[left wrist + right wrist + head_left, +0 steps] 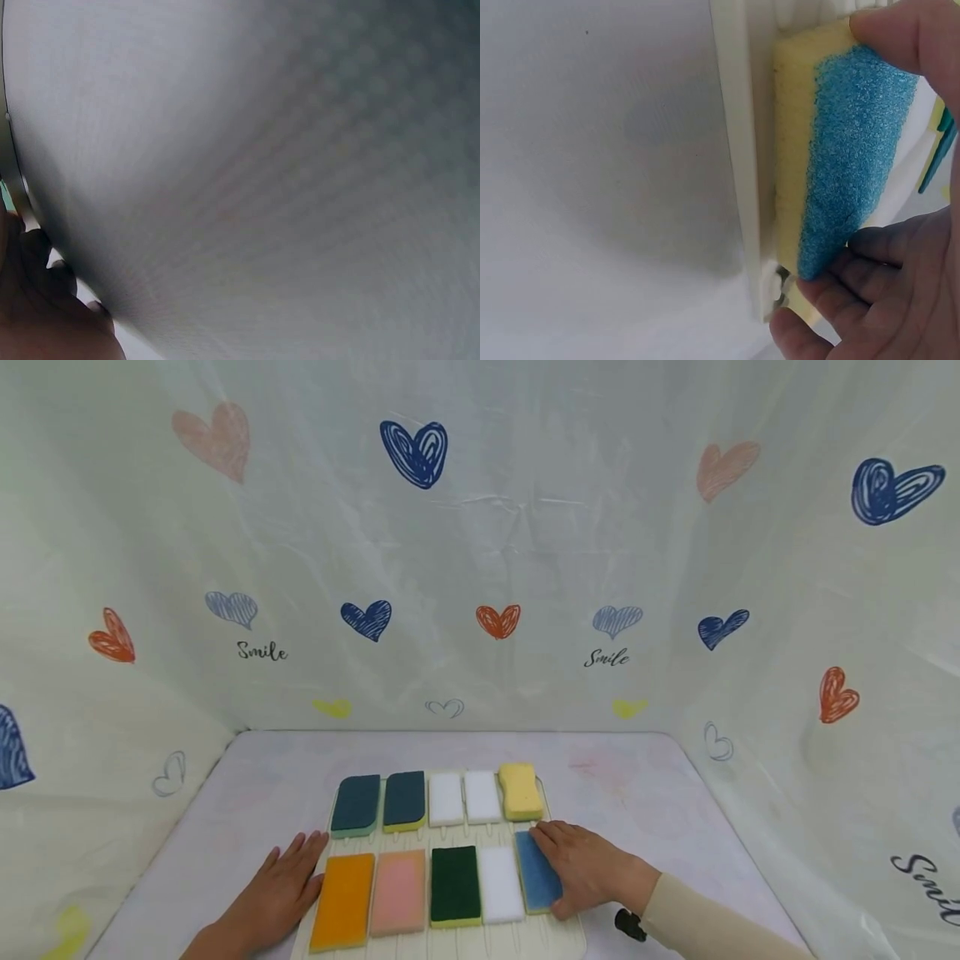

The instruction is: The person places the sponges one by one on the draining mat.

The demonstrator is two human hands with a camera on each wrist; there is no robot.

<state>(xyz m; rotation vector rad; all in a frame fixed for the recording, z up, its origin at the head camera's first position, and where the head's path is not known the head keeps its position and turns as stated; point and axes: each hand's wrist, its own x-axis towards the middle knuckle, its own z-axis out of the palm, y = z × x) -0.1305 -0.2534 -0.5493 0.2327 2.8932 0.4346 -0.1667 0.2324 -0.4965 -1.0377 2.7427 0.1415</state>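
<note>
My right hand (pixel 588 870) spans the blue-topped sponge (pixel 534 881) at the right end of the tray's front row. In the right wrist view, the thumb presses one end of this sponge (pixel 855 150) and the fingertips hold the other; its yellow underside faces outward. The sponge lies along the edge of the white ribbed tray (pixel 450 947). At the tray's left edge my left hand (pixel 270 893) rests with fingers extended, beside the orange sponge (pixel 342 902). The left wrist view catches mostly a blurred pale surface, with part of the dark left hand (pixel 45 315) in its lower corner.
Along the front row lie a pink sponge (pixel 398 892), a dark green one (pixel 454 885) and a white one (pixel 501 885). Behind them sit two dark blue sponges (pixel 356 802), two white ones (pixel 446 799) and a yellow waisted sponge (pixel 521 792). A heart-printed curtain (pixel 480 543) encloses the table.
</note>
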